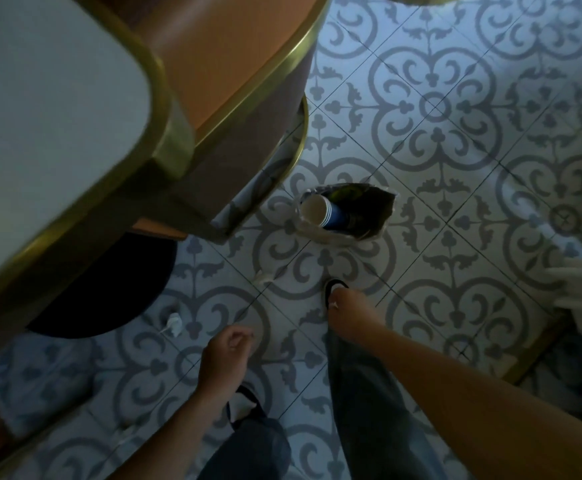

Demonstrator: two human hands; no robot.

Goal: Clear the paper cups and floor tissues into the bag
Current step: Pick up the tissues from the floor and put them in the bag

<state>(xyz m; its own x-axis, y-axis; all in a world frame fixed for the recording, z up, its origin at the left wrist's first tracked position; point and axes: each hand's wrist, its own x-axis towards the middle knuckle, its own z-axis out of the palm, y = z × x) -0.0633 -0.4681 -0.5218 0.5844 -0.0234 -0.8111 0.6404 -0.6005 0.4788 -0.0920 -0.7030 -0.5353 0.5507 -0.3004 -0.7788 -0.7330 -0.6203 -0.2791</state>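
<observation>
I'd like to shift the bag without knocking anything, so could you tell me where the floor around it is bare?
Bare tile opens right of the bag and behind it, up to the frame's top. Left is crowded: the chair leg almost meets the bag. Nearer you, one tissue lies between bag and left hand, another tissue by the dark table base.
</observation>
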